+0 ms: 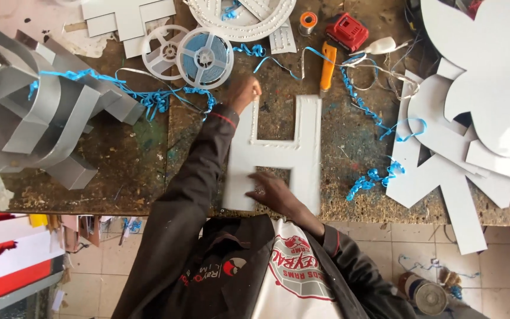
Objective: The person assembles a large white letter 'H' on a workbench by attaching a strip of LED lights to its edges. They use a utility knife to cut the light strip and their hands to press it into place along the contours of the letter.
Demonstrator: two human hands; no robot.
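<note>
A white H-shaped letter panel [301, 155] lies flat on the worn wooden workbench [119, 171] in front of me. Rows of small LED dots run along its left upright and crossbar. My left hand [244, 92] reaches out to the top of the left upright, fingers closed and pressing there. My right hand [268, 189] rests on the lower left leg of the letter, fingers spread flat on it. Neither hand visibly holds a loose object.
Two strip reels [205, 57] and a white round panel [243, 18] sit at the back. An orange utility knife [327, 66], a red battery pack [347, 32], blue film scraps [373, 177], grey metal letter shells [25, 106] at left and white cut shapes [473, 118] at right surround the letter.
</note>
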